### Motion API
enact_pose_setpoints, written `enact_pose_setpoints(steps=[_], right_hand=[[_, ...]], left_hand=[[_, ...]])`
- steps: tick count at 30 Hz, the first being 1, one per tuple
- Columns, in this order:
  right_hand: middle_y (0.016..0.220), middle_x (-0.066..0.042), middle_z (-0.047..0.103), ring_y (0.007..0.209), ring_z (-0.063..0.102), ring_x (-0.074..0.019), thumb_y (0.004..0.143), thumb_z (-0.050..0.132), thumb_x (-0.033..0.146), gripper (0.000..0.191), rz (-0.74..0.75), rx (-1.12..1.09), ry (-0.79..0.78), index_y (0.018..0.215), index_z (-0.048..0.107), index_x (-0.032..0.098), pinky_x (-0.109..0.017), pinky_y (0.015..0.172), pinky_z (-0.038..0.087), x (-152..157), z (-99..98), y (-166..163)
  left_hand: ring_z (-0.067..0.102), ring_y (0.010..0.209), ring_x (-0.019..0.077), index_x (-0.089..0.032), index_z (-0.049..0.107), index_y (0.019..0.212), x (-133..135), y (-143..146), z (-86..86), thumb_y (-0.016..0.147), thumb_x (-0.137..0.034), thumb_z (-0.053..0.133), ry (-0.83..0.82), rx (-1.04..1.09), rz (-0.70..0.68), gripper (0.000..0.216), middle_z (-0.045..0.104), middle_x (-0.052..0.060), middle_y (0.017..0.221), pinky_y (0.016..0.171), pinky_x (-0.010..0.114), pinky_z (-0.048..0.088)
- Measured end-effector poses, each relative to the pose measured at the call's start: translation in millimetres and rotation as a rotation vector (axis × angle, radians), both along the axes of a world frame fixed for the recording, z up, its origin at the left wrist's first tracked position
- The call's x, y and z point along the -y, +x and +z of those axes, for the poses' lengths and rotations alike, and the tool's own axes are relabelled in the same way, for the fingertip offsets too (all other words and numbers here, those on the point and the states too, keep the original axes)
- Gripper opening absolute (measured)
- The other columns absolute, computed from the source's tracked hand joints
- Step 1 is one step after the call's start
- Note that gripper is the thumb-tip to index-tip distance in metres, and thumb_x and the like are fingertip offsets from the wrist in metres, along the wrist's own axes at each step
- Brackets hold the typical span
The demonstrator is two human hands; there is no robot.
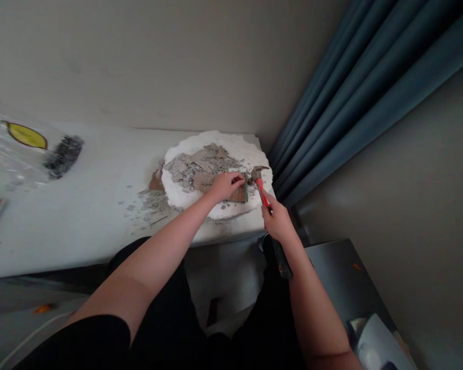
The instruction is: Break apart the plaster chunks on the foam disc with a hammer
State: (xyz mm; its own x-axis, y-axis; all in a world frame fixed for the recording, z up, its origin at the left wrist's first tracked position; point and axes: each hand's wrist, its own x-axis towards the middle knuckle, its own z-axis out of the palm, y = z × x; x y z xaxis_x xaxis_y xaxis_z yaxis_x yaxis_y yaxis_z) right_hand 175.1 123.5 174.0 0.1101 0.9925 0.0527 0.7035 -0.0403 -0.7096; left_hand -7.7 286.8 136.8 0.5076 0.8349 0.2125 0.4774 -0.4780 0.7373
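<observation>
My left hand [224, 186] is closed, its bent fingers at a flat brown board piece [238, 195] with a green edge. Its exact grip is partly hidden. Wrapped round the red and black handle of a claw hammer [259, 174] is my right hand [277, 220]. The hammer's metal head is just right of the board piece's green edge, over a white ragged-edged slab [212, 137]. Grey-brown broken flakes and crumbs [196, 163] cover much of the slab's far left part.
The slab lies near the right end of a white table [92, 216]. Crumbs are scattered left of it. A clear plastic bag [23, 149] with dark bits is at the far left. Blue curtains [339, 92] hang at the right, above a dark cabinet [343, 277].
</observation>
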Motion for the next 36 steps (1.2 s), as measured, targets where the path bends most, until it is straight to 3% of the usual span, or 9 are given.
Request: enact_pose_setpoints(steps=[10,17,29,36], right_hand=[[0.119,-0.012,0.077,0.085,0.072,-0.0224,0.094,0.048,0.021,0.064,0.011,0.01,0.028,0.158,0.051,0.025,-0.034,0.08,0.057,-1,-0.3,1],[0.107,-0.01,0.08,0.069,0.068,-0.0197,0.095,0.047,0.022,0.064,0.006,0.0,0.002,0.159,0.049,0.026,-0.032,0.072,0.056,1,0.1,0],[0.125,-0.014,0.076,0.098,0.074,-0.0256,0.094,0.05,0.019,0.063,0.02,-0.027,0.076,0.157,0.053,0.022,-0.036,0.089,0.056,1,1.7,0],[0.123,-0.01,0.077,0.089,0.074,-0.0235,0.097,0.05,0.023,0.063,0.01,-0.091,0.105,0.16,0.049,0.028,-0.036,0.084,0.059,14,20.0,-9]], left_hand=[[0.067,0.082,0.0201,-0.02,0.074,0.093,4,2,1.6,0.094,-0.035,0.058,0.008,-0.023,0.009,0.022,0.078,0.005,0.092,0.082,0.034,0.05],[0.067,0.08,0.0196,-0.02,0.073,0.093,4,2,0.0,0.094,-0.036,0.058,0.009,-0.013,0.006,0.022,0.078,0.005,0.09,0.08,0.033,0.05],[0.068,0.082,0.0202,-0.019,0.073,0.096,4,4,-2.9,0.094,-0.036,0.058,0.025,-0.04,0.013,0.023,0.078,0.006,0.094,0.081,0.033,0.05],[0.068,0.089,0.0234,-0.018,0.074,0.096,2,4,-4.8,0.096,-0.037,0.056,0.067,-0.1,0.006,0.026,0.077,0.009,0.096,0.087,0.036,0.052]])
